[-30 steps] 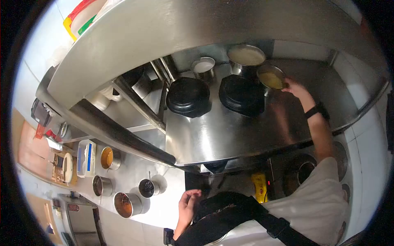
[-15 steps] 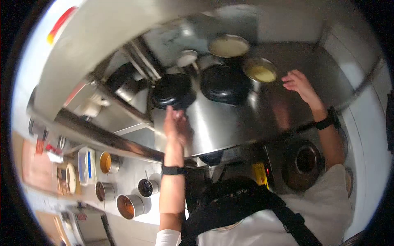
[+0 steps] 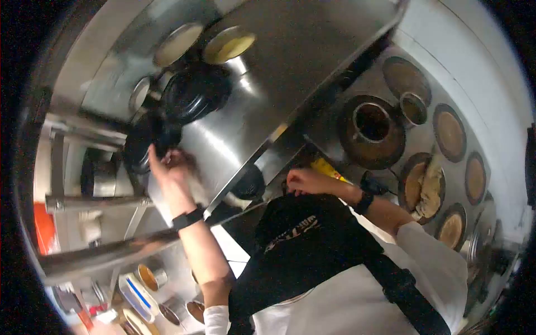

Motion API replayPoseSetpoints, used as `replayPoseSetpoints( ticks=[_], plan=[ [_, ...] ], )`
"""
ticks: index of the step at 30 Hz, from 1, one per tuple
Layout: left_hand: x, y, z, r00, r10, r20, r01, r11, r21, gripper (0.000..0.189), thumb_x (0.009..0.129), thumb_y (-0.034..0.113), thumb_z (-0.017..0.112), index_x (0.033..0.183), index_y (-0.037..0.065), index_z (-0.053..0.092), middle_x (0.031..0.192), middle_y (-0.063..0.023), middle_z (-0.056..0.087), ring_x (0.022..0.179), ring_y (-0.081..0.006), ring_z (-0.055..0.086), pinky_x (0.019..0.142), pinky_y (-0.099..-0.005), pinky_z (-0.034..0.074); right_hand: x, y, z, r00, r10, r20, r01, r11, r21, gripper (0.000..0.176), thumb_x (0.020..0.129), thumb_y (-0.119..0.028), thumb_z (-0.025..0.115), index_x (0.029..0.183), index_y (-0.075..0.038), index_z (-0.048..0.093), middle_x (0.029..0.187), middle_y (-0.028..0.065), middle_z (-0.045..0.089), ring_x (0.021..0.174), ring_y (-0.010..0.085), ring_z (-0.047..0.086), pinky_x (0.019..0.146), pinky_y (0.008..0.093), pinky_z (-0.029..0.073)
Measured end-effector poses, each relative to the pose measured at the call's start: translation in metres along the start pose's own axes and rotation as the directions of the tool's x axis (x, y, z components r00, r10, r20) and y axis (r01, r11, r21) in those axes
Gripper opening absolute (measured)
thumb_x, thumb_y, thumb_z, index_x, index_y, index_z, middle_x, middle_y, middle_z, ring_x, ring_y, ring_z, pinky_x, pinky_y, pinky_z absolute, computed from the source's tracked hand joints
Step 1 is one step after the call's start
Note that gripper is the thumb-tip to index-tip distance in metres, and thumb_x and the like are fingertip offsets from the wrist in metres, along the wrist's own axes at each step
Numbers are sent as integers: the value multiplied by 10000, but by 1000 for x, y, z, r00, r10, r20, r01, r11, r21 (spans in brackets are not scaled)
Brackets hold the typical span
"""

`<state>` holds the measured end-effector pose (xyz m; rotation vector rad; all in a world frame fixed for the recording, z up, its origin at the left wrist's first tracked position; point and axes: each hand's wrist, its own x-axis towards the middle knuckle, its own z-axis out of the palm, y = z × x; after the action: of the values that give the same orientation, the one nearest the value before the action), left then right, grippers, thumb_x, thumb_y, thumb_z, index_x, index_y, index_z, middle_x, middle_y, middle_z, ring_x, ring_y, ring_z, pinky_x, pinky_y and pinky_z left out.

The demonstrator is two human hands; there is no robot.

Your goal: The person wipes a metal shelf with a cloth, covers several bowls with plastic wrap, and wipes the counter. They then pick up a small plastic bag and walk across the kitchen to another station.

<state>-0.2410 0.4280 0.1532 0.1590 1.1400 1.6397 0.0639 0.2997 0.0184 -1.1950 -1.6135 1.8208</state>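
Note:
My left hand (image 3: 170, 173) reaches to the near edge of a black dish (image 3: 142, 142) on the steel counter, its fingers apart and a little blurred. Right beside that dish stands a second, larger stack of black dishes (image 3: 198, 92). My right hand (image 3: 304, 181) is drawn in close to my apron (image 3: 293, 223), fingers curled down; what they hold, if anything, is hidden. Behind the black dishes are a bowl with yellow contents (image 3: 230, 47), a pale-filled bowl (image 3: 178, 44) and a small white-filled container (image 3: 139, 95).
To the right is a stove with round plates (image 3: 449, 132), a pot (image 3: 371, 123) and a cloth (image 3: 430, 192). A steel rail (image 3: 111, 254) runs along the left. Beyond it stand sauce pots (image 3: 148, 276) and a tray (image 3: 137, 298). A yellow box (image 3: 326, 167) lies below the counter edge.
The view has turned toward the right, bringing the stove in. My right hand has come down from beside the yellow-filled bowl to my apron and curled. My left hand stays by the black dish.

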Motion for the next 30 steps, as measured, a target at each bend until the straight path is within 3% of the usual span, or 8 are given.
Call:
replayPoseSetpoints(
  ticks=[3, 5, 8, 12, 14, 16, 21, 30],
  plan=[
    [-21, -15, 1, 995, -62, 82, 77, 979, -188, 222, 781, 250, 590, 782, 34, 542, 659, -64, 563, 558, -149, 522, 496, -214, 468, 55, 55, 22, 992, 120, 30, -112, 975, -191, 157, 841, -187, 477, 900, -41, 480, 777, 70, 580, 669, 125, 576, 563, 251, 457],
    [-30, -18, -20, 953, -7, 302, 90, 961, -263, 151, 795, 100, 550, 844, -37, 511, 838, -125, 569, 788, -237, 551, 705, -290, 491, 102, 100, 40, 996, 27, 82, -12, 982, -186, 171, 823, -201, 492, 864, -35, 500, 753, 69, 579, 664, 139, 579, 562, 268, 454],
    [-127, -28, -26, 979, 119, 163, -113, 992, -47, 275, 826, 132, 500, 1067, 0, 482, 1069, -106, 527, 963, -168, 514, 803, -263, 436, 187, 175, 72, 969, 31, -244, -152, 856, -495, 266, 730, -263, 545, 758, 1, 554, 677, 132, 588, 687, 275, 589, 597, 376, 445],
    [-198, -40, -105, 922, -113, 369, 60, 987, 152, 256, 838, 221, 490, 993, 18, 487, 955, -85, 545, 850, -141, 527, 743, -237, 430, 255, 242, 97, 932, -126, -339, -149, 720, -678, 332, 713, -261, 551, 908, 8, 547, 736, 218, 586, 711, 356, 574, 619, 416, 441],
    [-219, -45, -142, 962, -237, 136, 188, 935, 301, 230, 855, 231, 443, 974, 40, 494, 934, -70, 557, 846, -128, 527, 749, -240, 428, 267, 240, 99, 936, 148, -318, -289, 841, -458, 450, 735, -299, 565, 1051, -2, 445, 726, 173, 585, 616, 293, 566, 551, 367, 442],
    [-239, -53, -177, 970, -233, -69, 242, 946, 215, 193, 836, 130, 442, 1005, 48, 488, 962, -67, 561, 863, -123, 522, 772, -240, 410, 283, 298, 123, 895, 414, -169, -311, 848, 429, 472, 783, -459, 492, 954, -28, 583, 1074, 142, 522, 1028, 318, 429, 949, 445, 249],
    [-273, -59, -223, 938, -174, -300, 194, 980, 38, 155, 827, 113, 451, 968, 57, 483, 928, -45, 547, 829, -112, 515, 735, -222, 418, 246, 195, 131, 855, 460, -238, -458, 886, 69, 334, 759, -394, 569, 770, -69, 494, 519, 20, 423, 401, 128, 368, 369, 287, 300],
    [-266, -63, -223, 929, -196, -313, 166, 979, -119, 140, 828, 156, 466, 934, 65, 477, 854, -31, 528, 758, -112, 521, 670, -226, 434, 220, 158, 113, 920, 392, -16, -375, 890, 260, 295, 775, -380, 510, 675, -106, 466, 472, 10, 362, 352, 125, 325, 321, 289, 245]
  ],
)
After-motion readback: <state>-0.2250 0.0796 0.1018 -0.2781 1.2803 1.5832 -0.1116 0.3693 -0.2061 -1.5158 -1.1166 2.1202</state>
